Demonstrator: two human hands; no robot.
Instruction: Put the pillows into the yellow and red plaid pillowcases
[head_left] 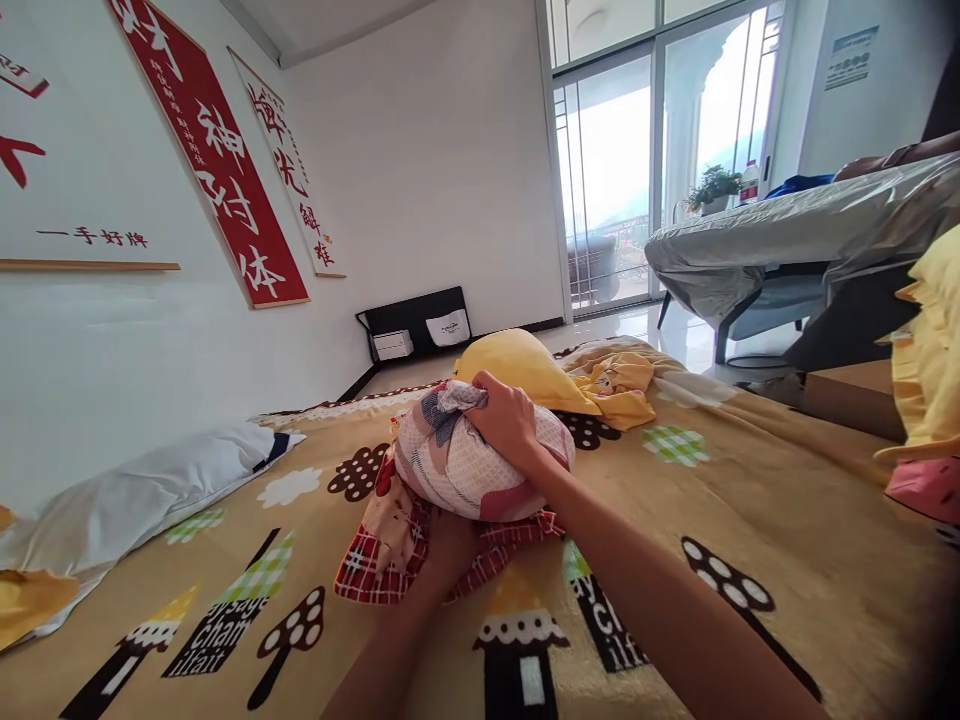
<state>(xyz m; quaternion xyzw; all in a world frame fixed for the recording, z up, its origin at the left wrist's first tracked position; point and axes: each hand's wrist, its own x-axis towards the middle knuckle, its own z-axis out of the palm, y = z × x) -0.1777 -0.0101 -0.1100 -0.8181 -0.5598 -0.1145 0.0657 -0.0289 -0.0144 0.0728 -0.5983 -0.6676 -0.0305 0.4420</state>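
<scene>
A rounded, bunched pillow [472, 470] with a white, pink and grey patterned cover is in front of me on the bed. My right hand [506, 415] is closed over its top, the fingers gripping a gathered fold of the cloth. My left hand [450, 545] reaches beneath the pillow, its fingers hidden from view. Around that wrist and under the pillow lies a beige pillowcase [397, 535] with a red plaid ruffled edge. Just behind is a yellow pillow [517, 365], with crumpled yellow cloth [619, 390] beside it.
A tan patterned blanket [637, 600] covers the bed. White fabric [172, 480] lies at the left by the wall. On the right stands a table [787, 230] under a plastic cover, with a person's arm [900, 155] on it. More yellow cloth [934, 330] is at the right edge.
</scene>
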